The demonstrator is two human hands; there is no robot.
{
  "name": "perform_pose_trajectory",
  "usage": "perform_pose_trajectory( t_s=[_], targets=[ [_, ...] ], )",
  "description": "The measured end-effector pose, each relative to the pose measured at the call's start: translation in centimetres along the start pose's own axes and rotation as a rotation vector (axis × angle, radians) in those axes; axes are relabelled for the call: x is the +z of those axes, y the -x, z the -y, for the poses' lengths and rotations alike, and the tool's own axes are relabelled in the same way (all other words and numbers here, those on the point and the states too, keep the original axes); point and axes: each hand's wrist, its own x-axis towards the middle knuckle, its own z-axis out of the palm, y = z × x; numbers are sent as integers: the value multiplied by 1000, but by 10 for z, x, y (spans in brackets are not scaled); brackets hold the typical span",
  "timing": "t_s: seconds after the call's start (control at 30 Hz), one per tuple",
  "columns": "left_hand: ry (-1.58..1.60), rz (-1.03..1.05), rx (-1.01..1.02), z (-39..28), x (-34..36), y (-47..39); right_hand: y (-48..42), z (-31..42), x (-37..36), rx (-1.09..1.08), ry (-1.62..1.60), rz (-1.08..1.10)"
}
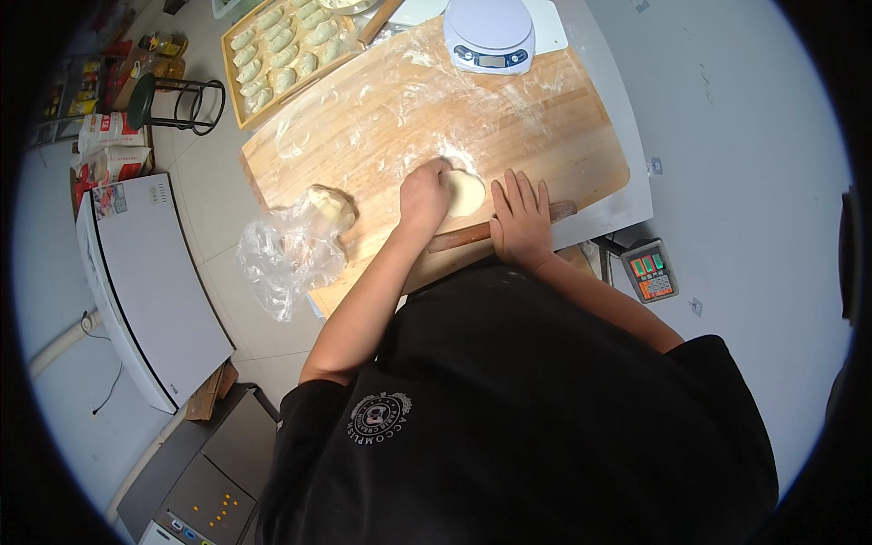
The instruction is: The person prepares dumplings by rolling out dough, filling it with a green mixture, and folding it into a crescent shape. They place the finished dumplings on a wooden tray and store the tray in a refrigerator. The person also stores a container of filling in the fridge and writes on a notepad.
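A flattened round of pale dough lies on the floured wooden board. My left hand grips its left edge, with the fingertips hidden behind the fist. A wooden rolling pin lies along the board's near edge. Over the pin's right part rests my right hand, palm down and fingers stretched out towards the board. To the left of my forearm, a larger lump of dough sits partly under a clear plastic bag.
A wooden tray of several shaped dough pieces stands at the far left. At the board's far edge is a white kitchen scale. Beyond the table are a stool, a white chest freezer and a second scale.
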Motion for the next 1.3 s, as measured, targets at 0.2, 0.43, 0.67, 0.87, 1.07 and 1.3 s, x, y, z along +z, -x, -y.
perform_pose_trajectory(
  t_s=[0.2, 0.43, 0.67, 0.87, 1.07, 1.3],
  targets=[
    [-145, 87, 169, -7, 4, 5, -76, -19, 24, 4, -1, -128],
    [-143, -7, 203, -5, 3, -11, -37, -6, 11, 35, 8, 8],
    [-85, 106, 93, 2, 2, 8, -23, -4, 7, -2, -25, 0],
    [-231, 90, 185, -13, 9, -10, -97, -18, 25, 42, 65, -176],
    [-99, -42, 117, -7, 1, -3, 2, 4, 0, 19, -16, -9],
    [-150, 106, 142, -6, 5, 7, -58, -8, 15, 27, -35, -87]
  ],
)
